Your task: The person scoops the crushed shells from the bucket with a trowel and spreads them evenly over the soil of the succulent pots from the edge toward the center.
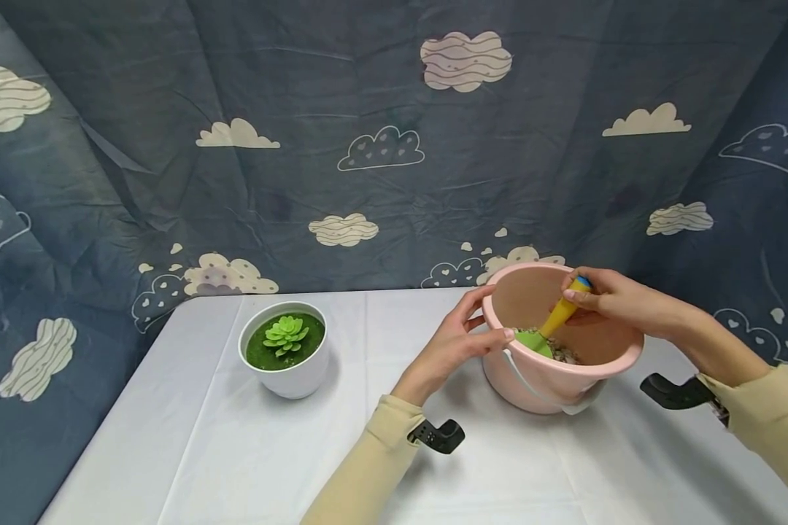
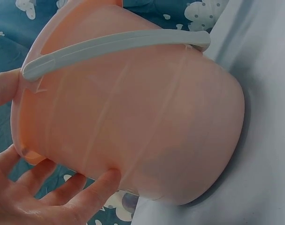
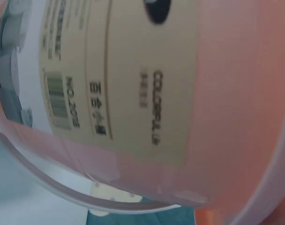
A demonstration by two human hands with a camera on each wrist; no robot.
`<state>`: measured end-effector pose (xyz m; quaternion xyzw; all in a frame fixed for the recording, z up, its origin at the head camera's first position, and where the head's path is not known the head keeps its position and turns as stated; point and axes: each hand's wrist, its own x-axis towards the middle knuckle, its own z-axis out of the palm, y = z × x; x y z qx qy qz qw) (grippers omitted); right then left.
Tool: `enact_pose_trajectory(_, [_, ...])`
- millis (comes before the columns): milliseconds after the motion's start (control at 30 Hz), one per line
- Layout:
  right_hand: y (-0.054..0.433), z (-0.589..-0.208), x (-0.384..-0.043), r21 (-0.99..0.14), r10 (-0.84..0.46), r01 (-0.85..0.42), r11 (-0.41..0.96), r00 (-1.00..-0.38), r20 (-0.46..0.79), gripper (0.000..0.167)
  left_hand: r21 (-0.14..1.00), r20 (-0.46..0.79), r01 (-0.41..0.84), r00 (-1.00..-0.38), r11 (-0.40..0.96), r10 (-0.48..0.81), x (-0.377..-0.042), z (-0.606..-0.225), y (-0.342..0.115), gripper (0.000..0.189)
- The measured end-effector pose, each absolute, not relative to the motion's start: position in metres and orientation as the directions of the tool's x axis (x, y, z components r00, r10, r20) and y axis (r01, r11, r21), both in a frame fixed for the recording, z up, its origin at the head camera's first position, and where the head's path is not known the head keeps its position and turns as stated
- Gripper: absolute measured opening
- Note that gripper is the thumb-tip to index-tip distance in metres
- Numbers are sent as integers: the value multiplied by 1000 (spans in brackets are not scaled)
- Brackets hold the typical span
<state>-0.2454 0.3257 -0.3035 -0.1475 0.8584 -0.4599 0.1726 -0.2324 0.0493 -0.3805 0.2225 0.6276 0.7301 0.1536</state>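
A pink bucket (image 1: pixel 519 390) stands on the right side of the table, with loose grainy bits (image 1: pixel 566 354) at its bottom. My left hand (image 1: pixel 452 341) holds the bucket by its left side, thumb at the front rim and fingers spread along the outer wall. In my right hand (image 1: pixel 613 300) is a small toy shovel (image 1: pixel 558 315) with a yellow handle, blue end and green blade. The hand grips it near the top, inside the bucket, and the blade tilts down at the bits. The right wrist view shows only the bucket's outside, with a printed label (image 3: pixel 151 56).
A white pot (image 1: pixel 295 380) with a green succulent (image 1: pixel 285 335) stands on the left of the white-covered table (image 1: pixel 203 423). The bucket's pale carrying handle (image 2: pixel 114 44) hangs down its front. A dark cloud-patterned curtain (image 1: pixel 381 197) rises behind the table.
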Motion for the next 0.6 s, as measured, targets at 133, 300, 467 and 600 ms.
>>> enact_pose_trajectory(133, [324,-303,-245,-841,-382,-63,537,-907,-176,35,985,141,65,-848,-162,511,-232,-379,48,71])
enact_pose_trajectory(300, [321,-302,-245,-848,-337,-24,530,-923,-184,37,984,142,66,-846,-163,514,-233,-378,48,71])
enact_pose_trajectory(467, [324,-297,-244,-862,-280,9,506,-944,-174,40,982,148,63,-845,-179,515,-233,-378,48,72])
enact_pose_trajectory(600, [335,-294,-242,-867,-231,49,497,-955,-187,45,983,147,66,-843,-172,517,-234,-378,47,73])
